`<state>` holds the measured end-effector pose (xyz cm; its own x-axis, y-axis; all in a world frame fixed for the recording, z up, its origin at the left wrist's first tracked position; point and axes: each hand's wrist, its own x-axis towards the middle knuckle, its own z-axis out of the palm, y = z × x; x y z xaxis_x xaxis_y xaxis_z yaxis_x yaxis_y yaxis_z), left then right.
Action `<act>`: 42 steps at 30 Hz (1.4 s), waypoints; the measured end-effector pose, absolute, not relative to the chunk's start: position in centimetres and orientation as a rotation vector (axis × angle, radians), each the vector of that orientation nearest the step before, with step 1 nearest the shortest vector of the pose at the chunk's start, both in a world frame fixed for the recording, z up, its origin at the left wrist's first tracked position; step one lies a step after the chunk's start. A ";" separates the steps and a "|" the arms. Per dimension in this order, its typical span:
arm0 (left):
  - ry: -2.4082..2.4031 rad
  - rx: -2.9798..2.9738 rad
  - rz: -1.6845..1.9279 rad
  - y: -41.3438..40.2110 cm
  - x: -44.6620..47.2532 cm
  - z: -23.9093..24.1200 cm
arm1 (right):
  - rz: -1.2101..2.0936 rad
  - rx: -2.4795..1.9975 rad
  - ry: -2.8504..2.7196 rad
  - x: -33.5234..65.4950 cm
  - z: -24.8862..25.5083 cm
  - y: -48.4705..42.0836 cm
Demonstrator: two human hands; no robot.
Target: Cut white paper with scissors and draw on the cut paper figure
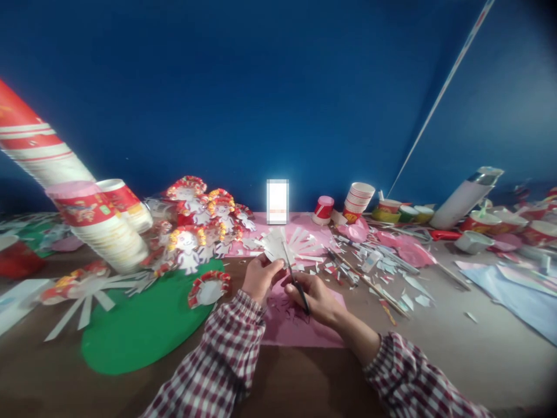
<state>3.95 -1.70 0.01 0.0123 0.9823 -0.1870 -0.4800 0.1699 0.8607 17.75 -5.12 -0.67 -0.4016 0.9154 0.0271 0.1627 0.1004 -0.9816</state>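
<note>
Two forearms point(226, 348) converge, left hand point(258, 280) pinching white paper point(273, 245), right hand point(319, 297) curled round scissors point(292, 273).

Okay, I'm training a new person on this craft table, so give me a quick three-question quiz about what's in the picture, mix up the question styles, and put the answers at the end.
1. Multiple choice. What is the left hand holding?
A) a red paper cup
B) white paper
C) a wooden stick

2. True or false: the green sheet lies to the left of the left hand.

3. Fill in the missing word: the scissors are in the ____ hand.

Key:
1. B, white paper.
2. True.
3. Right; the dark handle is in the right hand.
</note>
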 end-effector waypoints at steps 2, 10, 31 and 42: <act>0.934 0.681 1.301 -1.7 4.0 0.0 | 1.365 -1.084 -1.668 17.7 -0.6 -5.2; 0.887 0.654 1.306 -1.6 4.1 -0.2 | 1.338 -1.114 -1.667 17.5 -0.6 -5.2; 1.045 0.722 1.312 -1.8 3.8 0.1 | 1.416 -1.028 -1.682 17.9 -1.0 -4.9; 1.029 0.724 1.308 -1.6 3.9 -0.5 | 1.403 -1.090 -1.665 17.7 -0.7 -5.2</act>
